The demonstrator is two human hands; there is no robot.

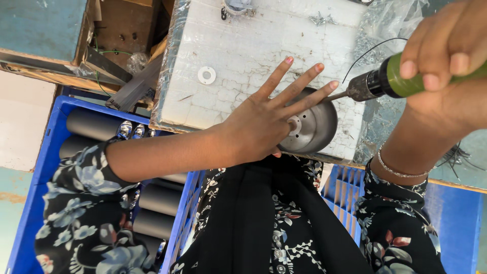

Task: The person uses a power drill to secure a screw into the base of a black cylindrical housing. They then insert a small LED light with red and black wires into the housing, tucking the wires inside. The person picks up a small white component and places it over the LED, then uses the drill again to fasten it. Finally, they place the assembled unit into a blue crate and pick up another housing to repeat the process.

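**Driving a screw into the metal disc**

Over on the left, a blue crate is sitting beside the person's lap, holding dark grey cylinders with shiny metal ends. Behind it, a wooden box is catching odd scraps and a bit of green wire.

Moving to the middle, a white, cracked work block wrapped in clear plastic is serving as the bench, with a small white washer lying loose on it. The left hand is lying flat with fingers spread wide, pressing down on a round grey metal disc at the block's near edge and steadying it. The disc's pale hub is showing just beside the palm.

To the right, the right hand is closed around a green-bodied power screwdriver, fingers wrapped tight on its grip. Its bit is angling down to the disc's rim, right by the spread fingertips. A scatter of small screws is lying near the block's far edge.

It looks to me like the fastening step is under way. The next move seems to call for keeping the disc pinned and the bit square to the screw, with fingertips kept clear of the tip.
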